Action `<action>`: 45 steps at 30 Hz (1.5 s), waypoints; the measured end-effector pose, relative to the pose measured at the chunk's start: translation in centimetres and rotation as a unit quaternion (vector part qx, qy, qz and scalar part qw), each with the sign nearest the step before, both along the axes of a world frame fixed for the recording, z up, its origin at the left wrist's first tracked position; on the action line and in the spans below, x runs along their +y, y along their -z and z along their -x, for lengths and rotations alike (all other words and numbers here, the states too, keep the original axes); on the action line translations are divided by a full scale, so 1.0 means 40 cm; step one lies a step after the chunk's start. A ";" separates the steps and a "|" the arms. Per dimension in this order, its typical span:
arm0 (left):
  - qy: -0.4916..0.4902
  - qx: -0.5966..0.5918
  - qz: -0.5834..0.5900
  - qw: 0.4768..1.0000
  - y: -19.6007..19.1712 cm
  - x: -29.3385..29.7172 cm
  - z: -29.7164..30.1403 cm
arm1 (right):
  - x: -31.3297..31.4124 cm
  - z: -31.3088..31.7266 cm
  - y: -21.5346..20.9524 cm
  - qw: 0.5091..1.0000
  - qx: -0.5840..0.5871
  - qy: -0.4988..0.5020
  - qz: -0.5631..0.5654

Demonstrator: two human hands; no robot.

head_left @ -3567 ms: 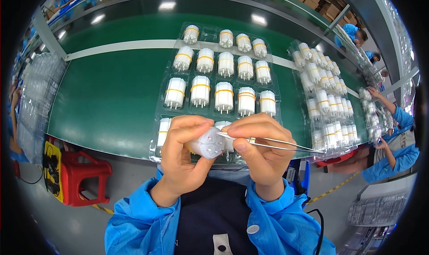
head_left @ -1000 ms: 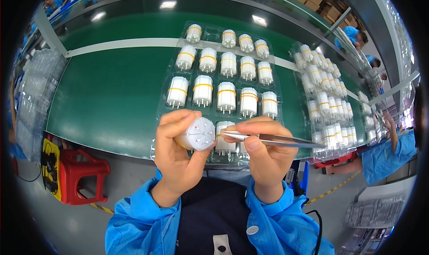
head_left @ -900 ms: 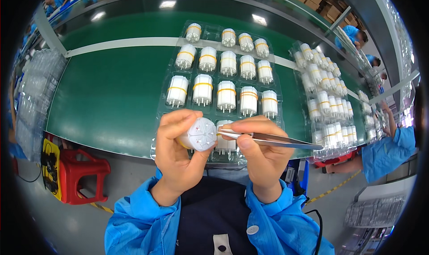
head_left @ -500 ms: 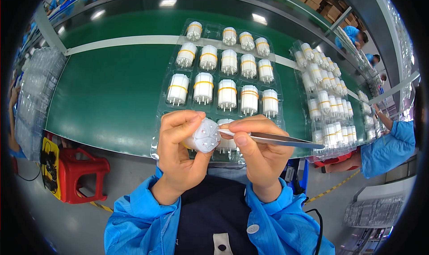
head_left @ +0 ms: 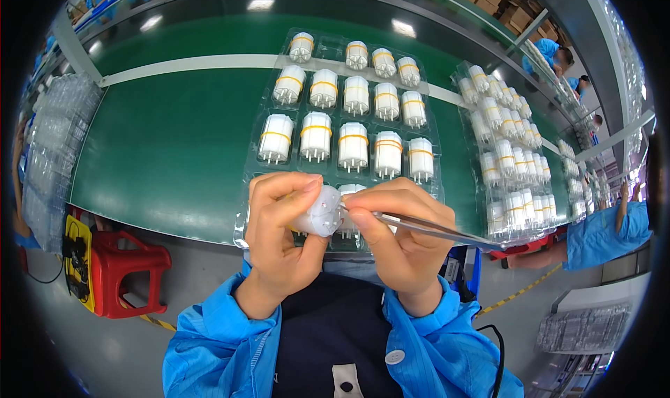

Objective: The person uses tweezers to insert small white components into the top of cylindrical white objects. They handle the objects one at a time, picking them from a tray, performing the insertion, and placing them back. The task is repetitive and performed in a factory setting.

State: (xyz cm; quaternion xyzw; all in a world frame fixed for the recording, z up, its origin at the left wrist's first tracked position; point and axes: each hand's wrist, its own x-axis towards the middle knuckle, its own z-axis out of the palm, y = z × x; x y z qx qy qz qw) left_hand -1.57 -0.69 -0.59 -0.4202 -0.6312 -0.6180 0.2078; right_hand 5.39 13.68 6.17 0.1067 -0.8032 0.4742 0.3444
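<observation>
My left hand [head_left: 280, 234] grips a white plug-like cylinder [head_left: 324, 215] between thumb and fingers, with its round end face and small metal pins turned toward the right. A pair of metal tweezers [head_left: 440, 229] is pinched in my right hand [head_left: 408, 241]. Their tip end is at the edge of that face, partly hidden by the fingertips, and their back end extends to the right. Beyond my hands lies a clear plastic tray [head_left: 330, 47] with rows of white pronged cylinders [head_left: 317, 136], most with a yellow band round them.
Under the tray runs a green conveyor surface [head_left: 160, 146]. More filled trays [head_left: 513, 157] stand to the right, and stacked clear trays [head_left: 59, 153] to the left. A red stool [head_left: 132, 269] is at lower left. A person in blue [head_left: 604, 234] works at far right.
The tweezers have turned slightly in my right hand, showing a narrower side. The cylinder is tilted a little further to the right in my left hand.
</observation>
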 end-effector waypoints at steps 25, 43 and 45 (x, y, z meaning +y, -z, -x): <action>-0.053 0.022 -0.041 0.998 -0.015 0.010 0.009 | -0.023 -0.023 0.034 0.972 -0.047 -0.032 0.226; -0.082 0.085 -0.023 0.993 -0.019 0.009 0.019 | -0.027 -0.025 0.030 0.966 -0.055 -0.038 0.251; -0.084 0.087 -0.022 0.992 -0.019 0.008 0.019 | -0.025 -0.023 0.033 0.966 -0.046 -0.044 0.250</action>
